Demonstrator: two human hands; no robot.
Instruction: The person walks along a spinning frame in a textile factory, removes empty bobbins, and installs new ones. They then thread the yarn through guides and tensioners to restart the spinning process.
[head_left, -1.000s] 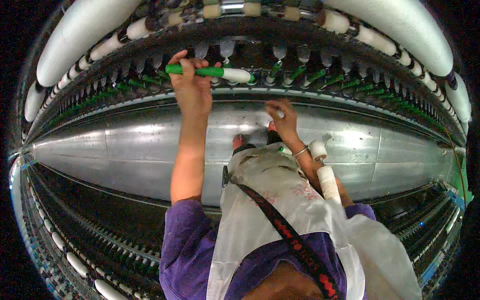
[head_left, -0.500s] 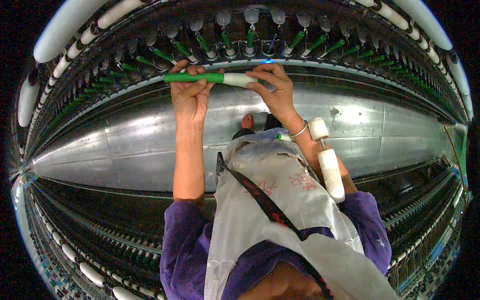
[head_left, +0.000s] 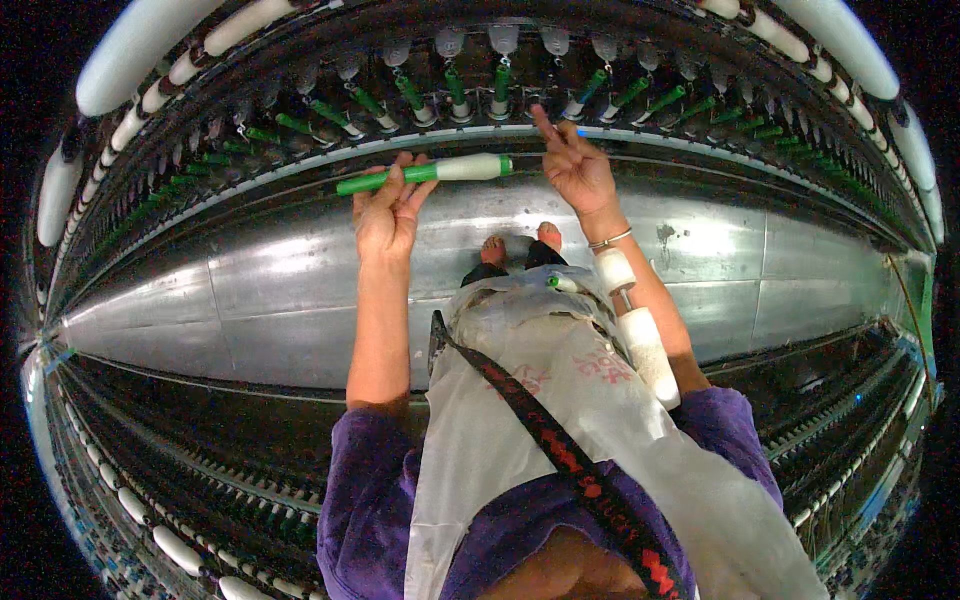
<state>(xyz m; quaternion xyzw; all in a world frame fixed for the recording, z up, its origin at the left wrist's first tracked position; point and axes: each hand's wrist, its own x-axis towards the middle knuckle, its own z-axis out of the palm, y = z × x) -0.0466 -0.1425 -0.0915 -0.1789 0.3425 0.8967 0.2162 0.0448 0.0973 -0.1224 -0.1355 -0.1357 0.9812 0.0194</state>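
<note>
My left hand grips a green spinning bobbin by its bare green length, fingers wrapped behind and the thumb in front. White yarn covers the bobbin's right part, and a short green tip shows at that end. The bobbin lies nearly level, tilted slightly up to the right, in front of the spindle row. Apart from it, my right hand is raised near the spindle rail with its index finger stretched upward. I see nothing held in that hand. Nearest to it stands a bobbin on a spindle.
Several green bobbins stand along the curved machine rail. White rollers run above. A white roller tool hangs beside my right forearm, and another small bobbin sits at my apron. A second machine row lies behind me.
My right hand has let go of the bobbin's white end and moved right, its index finger now extended. The left hand still holds the bobbin, now slightly lower and tilted.
</note>
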